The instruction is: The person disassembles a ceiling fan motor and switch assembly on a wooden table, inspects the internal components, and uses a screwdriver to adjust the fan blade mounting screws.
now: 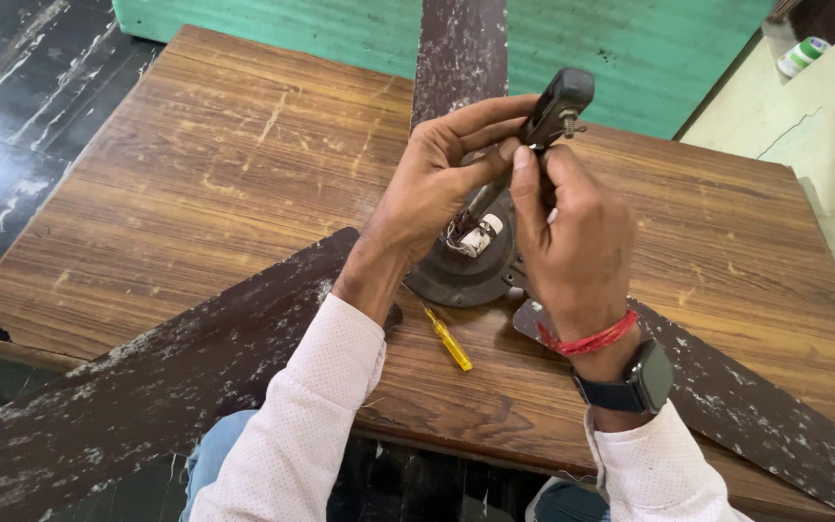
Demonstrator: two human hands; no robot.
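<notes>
Standing on the motor (456, 275) at the table's (195, 193) middle, dark downrod (555, 104), pinched near its top by left hand (432, 184) and right hand (572, 242), fingers closed on it; three blades (147, 387) radiating; yellow screwdriver (448, 340) just beside the motor.

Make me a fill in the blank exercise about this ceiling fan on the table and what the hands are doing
1. The fan motor rests on a ______ table.
2. Both hands, left hand and right hand, grip the fan's dark ______ above the motor.
3. The small screwdriver lying by the motor has a ______ handle.
4. The smartwatch sits on the ______ wrist.

Missing words: wooden; rod; yellow; right
</notes>
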